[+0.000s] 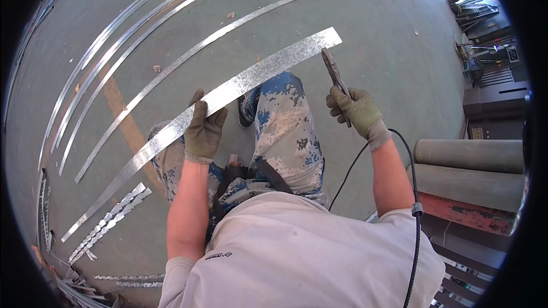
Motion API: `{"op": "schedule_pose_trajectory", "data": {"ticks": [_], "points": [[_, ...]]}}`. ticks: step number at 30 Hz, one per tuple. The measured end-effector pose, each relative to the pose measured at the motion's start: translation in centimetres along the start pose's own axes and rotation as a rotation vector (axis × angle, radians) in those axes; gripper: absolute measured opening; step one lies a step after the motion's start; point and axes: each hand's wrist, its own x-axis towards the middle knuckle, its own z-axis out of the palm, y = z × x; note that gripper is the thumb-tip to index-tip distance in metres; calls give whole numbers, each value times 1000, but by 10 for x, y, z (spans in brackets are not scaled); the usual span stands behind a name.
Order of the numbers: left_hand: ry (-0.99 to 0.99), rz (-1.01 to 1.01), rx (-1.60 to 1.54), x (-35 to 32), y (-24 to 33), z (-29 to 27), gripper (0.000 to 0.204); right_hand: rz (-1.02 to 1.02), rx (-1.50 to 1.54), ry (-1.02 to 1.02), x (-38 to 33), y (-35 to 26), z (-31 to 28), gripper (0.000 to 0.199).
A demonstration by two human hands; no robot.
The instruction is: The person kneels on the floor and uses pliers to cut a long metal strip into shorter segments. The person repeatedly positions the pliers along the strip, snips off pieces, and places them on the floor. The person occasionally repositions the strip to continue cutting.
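My left hand (204, 132), in an olive work glove, grips a long, flat, shiny galvanized metal strip (254, 78) near its middle. The strip slants from the lower left up to a squared end at the upper right, passing over my knees. In my gloved right hand (361, 113) is a pair of dark tin snips (332, 69), pointing up. Their tip is close to the strip's right end but apart from it. The right fingers are wrapped round the handles, and part of the handles is hidden by the glove.
Narrower metal strips (188, 56) lie on the green floor (377, 17) beyond. Zigzag-cut metal pieces (111, 219) lie at the left, with a pile of scraps (77, 288) at the lower left. Thick rollers (468, 157) stand at the right. A black cable (417, 245) runs by my right arm.
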Motion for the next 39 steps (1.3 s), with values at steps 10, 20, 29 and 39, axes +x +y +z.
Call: {"op": "schedule_pose_trajectory", "data": {"ticks": [10,20,29,39], "points": [[-2,-9,-25,2,-3,-3,35,-4,-64,4,-4,-14,-8,45],[-8,-4,1,1,-1,-5,34,-4,-74,67,-4,-19,-3,42],[-35,-2,-36,-1,0,-2,36,58,-101,-11,5,-15,-13,47],[-51,18,-60,-1,-1,1,35,104,70,-137,4,-22,-25,35]]}}
